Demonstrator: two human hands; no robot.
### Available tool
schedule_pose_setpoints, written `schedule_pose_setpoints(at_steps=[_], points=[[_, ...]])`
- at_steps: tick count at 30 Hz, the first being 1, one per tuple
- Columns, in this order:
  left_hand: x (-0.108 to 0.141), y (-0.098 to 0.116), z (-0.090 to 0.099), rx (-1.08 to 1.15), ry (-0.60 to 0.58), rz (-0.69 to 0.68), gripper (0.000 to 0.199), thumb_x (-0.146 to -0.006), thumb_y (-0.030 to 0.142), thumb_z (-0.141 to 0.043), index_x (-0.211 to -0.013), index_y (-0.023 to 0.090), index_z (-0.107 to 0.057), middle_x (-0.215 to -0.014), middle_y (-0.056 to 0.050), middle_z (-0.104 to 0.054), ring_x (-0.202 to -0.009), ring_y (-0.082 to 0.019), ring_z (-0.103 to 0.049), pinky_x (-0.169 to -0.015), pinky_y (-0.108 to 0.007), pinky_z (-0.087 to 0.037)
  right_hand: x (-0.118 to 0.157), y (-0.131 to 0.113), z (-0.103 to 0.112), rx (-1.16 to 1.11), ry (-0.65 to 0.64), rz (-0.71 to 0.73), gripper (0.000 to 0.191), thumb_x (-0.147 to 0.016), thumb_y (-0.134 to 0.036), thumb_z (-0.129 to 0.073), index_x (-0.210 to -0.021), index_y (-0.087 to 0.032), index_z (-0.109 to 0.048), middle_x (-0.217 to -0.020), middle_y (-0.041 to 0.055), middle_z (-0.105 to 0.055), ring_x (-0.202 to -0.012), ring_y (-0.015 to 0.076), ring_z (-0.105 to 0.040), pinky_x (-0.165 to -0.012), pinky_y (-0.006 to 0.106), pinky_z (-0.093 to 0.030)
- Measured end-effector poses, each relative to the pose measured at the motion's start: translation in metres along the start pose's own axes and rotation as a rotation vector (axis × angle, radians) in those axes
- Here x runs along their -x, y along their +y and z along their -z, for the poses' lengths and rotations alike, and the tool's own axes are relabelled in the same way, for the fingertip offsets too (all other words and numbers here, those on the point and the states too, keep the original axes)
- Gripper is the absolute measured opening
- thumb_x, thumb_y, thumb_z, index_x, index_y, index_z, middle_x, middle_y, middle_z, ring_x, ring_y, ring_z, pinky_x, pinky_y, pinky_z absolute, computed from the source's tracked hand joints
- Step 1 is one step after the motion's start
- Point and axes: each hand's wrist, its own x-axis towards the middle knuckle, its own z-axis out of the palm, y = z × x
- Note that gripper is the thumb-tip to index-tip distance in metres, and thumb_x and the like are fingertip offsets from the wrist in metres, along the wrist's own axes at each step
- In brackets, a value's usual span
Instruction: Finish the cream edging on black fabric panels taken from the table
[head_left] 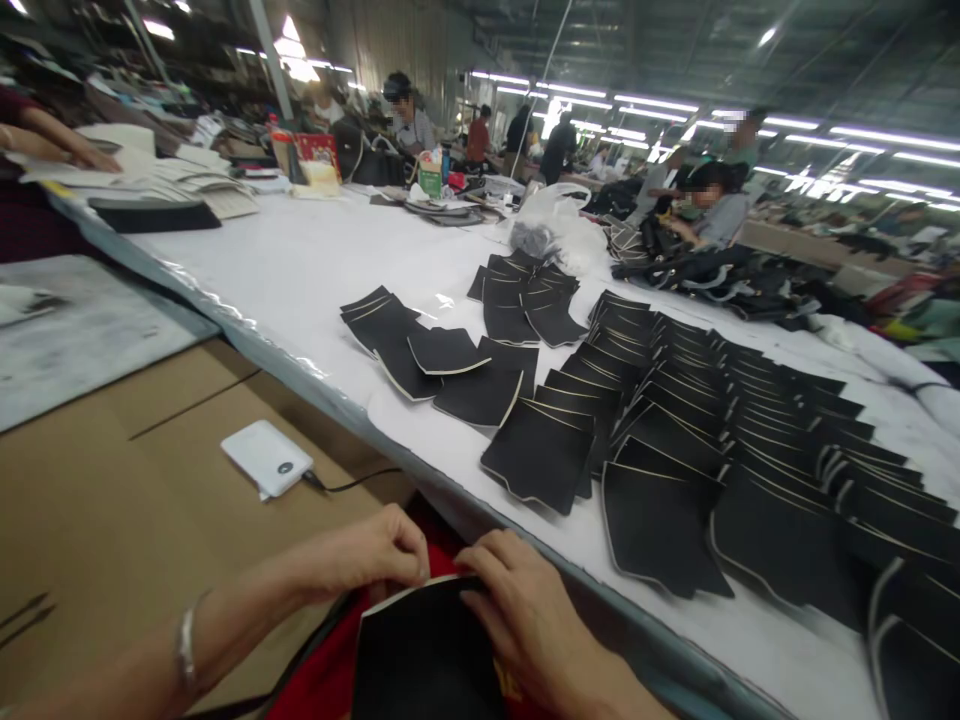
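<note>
A black leather-like piece (424,655) with a pale cut edge lies low in front of me, over something red. My right hand (517,600) grips its upper right corner, thumb on the black face and fingers behind the edge. At the top edge, my left hand (394,555) is closed in a pinch; whatever sits between those fingertips is too small or hidden to make out. Several like black pieces (540,450) lie on the white table (300,260) just beyond my hands, overlapping in rows that run to the right.
A white power bank (268,458) with a black cable rests on brown cardboard (165,520) at the left. Pale sheets (187,180) are piled at the far left beside another person's hand (94,155). A clear plastic bag (559,225) sits at the back; several people work beyond.
</note>
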Motion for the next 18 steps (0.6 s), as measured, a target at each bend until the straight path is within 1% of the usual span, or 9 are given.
schedule_pose_setpoints(at_steps=[2,3,6,11,14,18], points=[[-0.001,0.001,-0.002,0.026,0.002,0.020,0.011,-0.056,0.024,-0.061,-0.060,0.014,-0.065,-0.050,0.002,-0.050,-0.046,-0.011,-0.043,-0.047,-0.022,-0.028,-0.001,-0.005,-0.004,0.054,0.043,0.101,0.021,-0.087,-0.017,-0.063,-0.107,-0.023,-0.062,-0.110,0.0050,-0.061,-0.100,0.0225,-0.053,-0.087,0.036,-0.040],[-0.001,0.001,-0.003,0.042,0.005,0.017,0.012,-0.057,0.025,-0.063,-0.060,0.014,-0.064,-0.049,0.003,-0.049,-0.045,-0.010,-0.042,-0.046,-0.021,-0.027,-0.003,-0.007,-0.007,0.067,0.058,0.133,0.022,-0.085,-0.019,-0.066,-0.106,-0.023,-0.061,-0.110,0.0046,-0.061,-0.100,0.0228,-0.052,-0.087,0.038,-0.039],[-0.001,-0.001,-0.007,0.088,0.029,-0.006,0.014,-0.058,0.027,-0.065,-0.059,0.014,-0.061,-0.047,0.005,-0.044,-0.044,-0.009,-0.036,-0.045,-0.021,-0.024,-0.008,-0.008,-0.018,0.095,0.102,0.163,0.022,-0.082,-0.021,-0.072,-0.101,-0.022,-0.061,-0.103,0.0041,-0.062,-0.095,0.0225,-0.051,-0.082,0.039,-0.037],[0.003,-0.007,-0.014,0.115,0.054,-0.062,0.014,-0.060,0.026,-0.063,-0.058,0.014,-0.058,-0.047,0.006,-0.041,-0.046,-0.008,-0.031,-0.046,-0.022,-0.022,-0.011,0.005,-0.035,0.157,0.197,0.245,0.022,-0.079,-0.023,-0.075,-0.095,-0.020,-0.060,-0.094,0.0027,-0.063,-0.087,0.0210,-0.050,-0.077,0.037,-0.033],[0.003,-0.012,-0.019,0.076,0.065,-0.085,0.011,-0.061,0.026,-0.059,-0.058,0.015,-0.055,-0.047,0.007,-0.038,-0.048,-0.008,-0.026,-0.047,-0.024,-0.017,-0.009,0.010,-0.039,0.191,0.192,0.274,0.023,-0.078,-0.026,-0.077,-0.091,-0.019,-0.059,-0.091,0.0021,-0.062,-0.085,0.0203,-0.050,-0.076,0.036,-0.032],[-0.003,-0.024,-0.024,-0.024,0.042,-0.118,0.008,-0.059,0.022,-0.053,-0.056,0.015,-0.053,-0.050,0.006,-0.036,-0.052,-0.009,-0.025,-0.050,-0.025,-0.016,-0.009,0.010,-0.040,0.238,0.110,0.294,0.020,-0.082,-0.028,-0.074,-0.086,-0.018,-0.056,-0.089,0.0019,-0.060,-0.084,0.0195,-0.049,-0.075,0.034,-0.032]])
